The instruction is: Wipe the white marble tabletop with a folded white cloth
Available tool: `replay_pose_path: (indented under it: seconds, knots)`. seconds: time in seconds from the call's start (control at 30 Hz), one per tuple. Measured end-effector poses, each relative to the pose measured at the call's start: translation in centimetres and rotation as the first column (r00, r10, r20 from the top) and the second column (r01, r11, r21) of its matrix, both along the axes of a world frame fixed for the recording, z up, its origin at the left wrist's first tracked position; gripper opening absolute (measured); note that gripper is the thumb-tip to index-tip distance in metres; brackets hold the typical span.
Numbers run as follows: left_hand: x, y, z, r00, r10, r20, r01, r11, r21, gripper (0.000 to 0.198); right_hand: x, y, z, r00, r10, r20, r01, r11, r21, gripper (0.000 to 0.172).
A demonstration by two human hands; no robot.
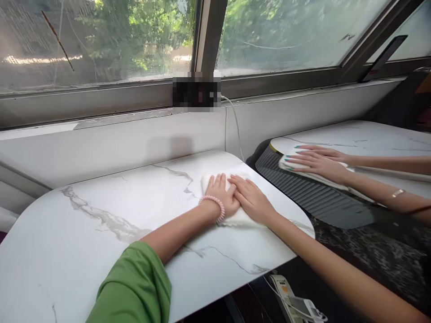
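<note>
A white cloth [244, 218] lies flat on the white marble-patterned table [101, 197], near its right rounded end. My left hand [222, 195], with a pink coiled band at the wrist, rests palm down on the cloth, fingers stretched out. Beside it and touching it, my right hand [252, 197] also presses flat on the cloth with its fingers extended. Parts of the cloth are hidden under both hands.
At the right, another person's hands [319, 163] lie on a white cloth at a second marble-patterned table [380, 132]. A power strip [282, 289] with cables sits below the table's front edge. Windows and a sill run behind; a white cable [238, 128] hangs down.
</note>
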State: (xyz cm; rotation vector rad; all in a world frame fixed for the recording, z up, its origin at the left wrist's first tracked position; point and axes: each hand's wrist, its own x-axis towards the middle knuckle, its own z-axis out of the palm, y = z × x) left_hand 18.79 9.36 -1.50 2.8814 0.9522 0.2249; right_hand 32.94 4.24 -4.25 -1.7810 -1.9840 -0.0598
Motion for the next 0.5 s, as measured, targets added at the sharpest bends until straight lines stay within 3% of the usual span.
replay_pose_path:
  seconds: [0.13, 0.23, 0.37, 0.5]
  knots:
    - [-2.6, 6.9, 0.3, 0.993, 0.111, -0.028, -0.111, 0.994, -0.017, 0.053, -3.5, 7.6, 1.0, 0.998, -0.046, 0.031, 0.046, 0.999, -0.023, 0.045]
    - [-4.5, 10.7, 0.4, 0.969, 0.245, 0.014, -0.246, 0.969, 0.015, 0.048, -5.7, 12.6, 1.7, 0.999, 0.004, 0.044, -0.002, 0.999, -0.038, 0.045]
    - [-6.0, 12.6, 0.4, 0.943, 0.329, 0.047, -0.331, 0.943, 0.039, 0.046, -7.0, 15.9, 2.1, 0.994, 0.107, 0.014, -0.107, 0.993, -0.04, 0.044]
    - [-6.3, 12.3, 0.3, 0.939, 0.342, 0.022, -0.343, 0.939, 0.033, 0.047, -6.8, 15.8, 1.6, 0.989, 0.142, -0.039, -0.143, 0.99, -0.014, 0.044]
